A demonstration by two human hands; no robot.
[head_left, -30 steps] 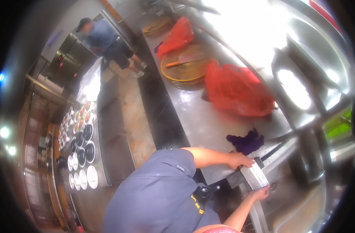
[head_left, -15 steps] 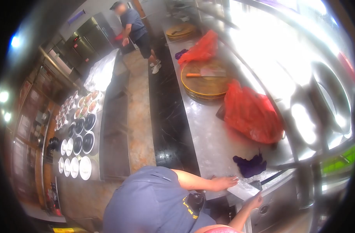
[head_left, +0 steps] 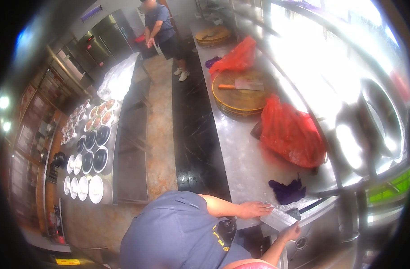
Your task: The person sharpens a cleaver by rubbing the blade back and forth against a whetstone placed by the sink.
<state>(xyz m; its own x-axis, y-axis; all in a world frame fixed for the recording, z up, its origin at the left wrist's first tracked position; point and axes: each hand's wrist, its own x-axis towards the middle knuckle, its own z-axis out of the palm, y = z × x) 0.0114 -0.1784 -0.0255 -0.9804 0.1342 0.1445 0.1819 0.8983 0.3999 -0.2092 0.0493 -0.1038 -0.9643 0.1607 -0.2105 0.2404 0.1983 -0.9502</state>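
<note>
A broad, flat metal blade that looks like a cleaver lies over the near corner of the steel counter, by the sink. My left hand rests flat on its upper end with fingers stretched out. At the lower end my right hand is closed, apparently round the handle, which the fingers hide. Just past the blade sits a small dark block, partly covered. A crumpled dark purple cloth lies on the counter beyond my left hand.
The steel counter bears a red plastic bag and a round chopping board with an orange-handled cleaver. The sink is beside my right hand. Behind, a table holds several white bowls and black bowls. A co-worker stands far back.
The blade shows narrower now, as if tilted or turned, and both hands have shifted slightly with it. The co-worker has turned and moved a little rightward. My view has shifted slightly.
</note>
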